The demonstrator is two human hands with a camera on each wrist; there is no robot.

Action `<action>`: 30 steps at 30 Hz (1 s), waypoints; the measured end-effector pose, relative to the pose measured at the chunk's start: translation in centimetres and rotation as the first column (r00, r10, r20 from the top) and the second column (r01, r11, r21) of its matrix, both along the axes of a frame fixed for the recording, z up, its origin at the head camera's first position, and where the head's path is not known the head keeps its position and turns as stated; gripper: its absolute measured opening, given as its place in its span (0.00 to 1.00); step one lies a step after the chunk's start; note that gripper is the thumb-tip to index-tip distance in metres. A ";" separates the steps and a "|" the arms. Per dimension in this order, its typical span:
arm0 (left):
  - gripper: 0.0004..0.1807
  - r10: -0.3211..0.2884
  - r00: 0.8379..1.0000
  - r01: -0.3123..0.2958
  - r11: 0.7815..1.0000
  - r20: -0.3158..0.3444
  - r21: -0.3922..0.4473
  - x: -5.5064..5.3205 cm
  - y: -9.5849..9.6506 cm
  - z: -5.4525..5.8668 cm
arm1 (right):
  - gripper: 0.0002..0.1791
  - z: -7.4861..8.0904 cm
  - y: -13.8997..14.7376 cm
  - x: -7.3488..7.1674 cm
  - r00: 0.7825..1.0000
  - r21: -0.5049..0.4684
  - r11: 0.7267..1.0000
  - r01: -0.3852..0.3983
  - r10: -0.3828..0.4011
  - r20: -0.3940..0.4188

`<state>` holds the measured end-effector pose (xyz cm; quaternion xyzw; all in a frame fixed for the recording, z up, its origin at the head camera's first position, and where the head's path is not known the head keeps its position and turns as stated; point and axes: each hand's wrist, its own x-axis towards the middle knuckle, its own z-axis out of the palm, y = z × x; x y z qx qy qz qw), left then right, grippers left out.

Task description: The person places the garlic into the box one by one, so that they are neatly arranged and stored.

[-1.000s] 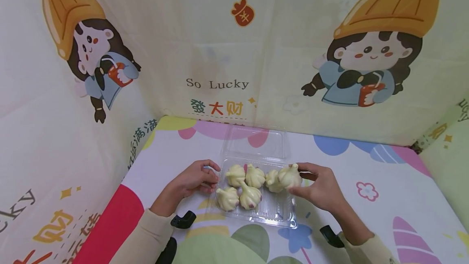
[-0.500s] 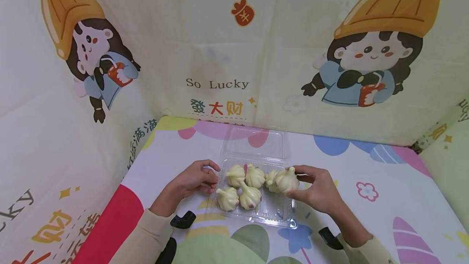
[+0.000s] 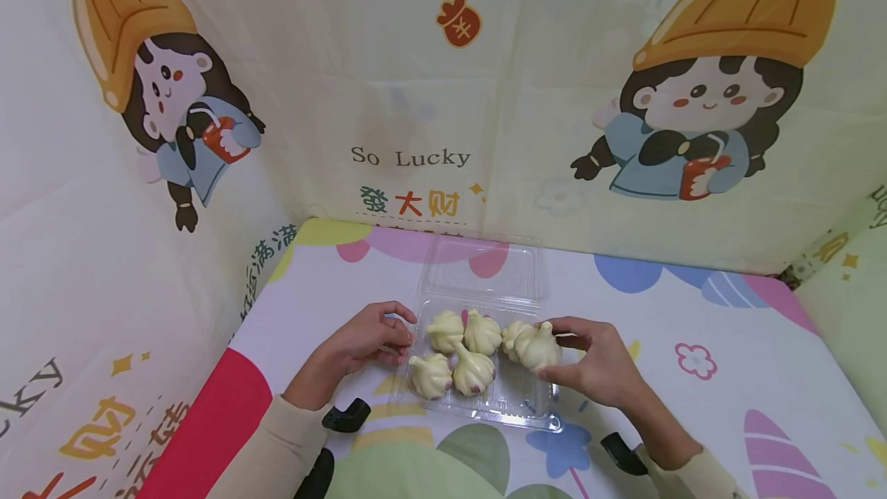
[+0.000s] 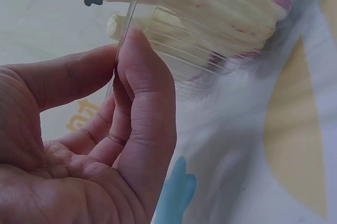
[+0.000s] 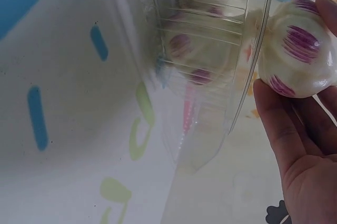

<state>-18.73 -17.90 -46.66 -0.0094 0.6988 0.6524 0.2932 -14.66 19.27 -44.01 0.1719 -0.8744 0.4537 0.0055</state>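
A clear plastic clamshell box [image 3: 513, 400] sits on the table with its lid [image 3: 481, 272] folded back. Several pale garlic bulbs [image 3: 474, 372] lie in its left and middle, and another bulb [image 3: 511, 336] is at the back right, partly hidden. My left hand [image 3: 366, 336] pinches the box's left rim between thumb and fingers, which the left wrist view shows closely. At the right side, my right hand [image 3: 599, 359] holds a garlic bulb [image 3: 539, 348] by thumb and fingertips. Purple streaks mark this held garlic bulb [image 5: 297, 50] in the right wrist view, above the rim.
The patterned tablecloth [image 3: 665, 314] stretches around the box. A printed cloth wall [image 3: 513, 114] rises behind the table, and more cloth hangs at both sides. Black straps [image 3: 346, 416] show near the wrists.
My right hand has moved the held garlic bulb a little left and down, over the box's right side. The left hand stays at the rim.
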 end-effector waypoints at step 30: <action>0.20 -0.006 1.000 0.005 1.000 0.005 0.020 -0.1 -0.1 0.0 | 0.29 -0.2 -0.4 0.1 0.984 -0.043 0.983 -0.177 0.176 -0.026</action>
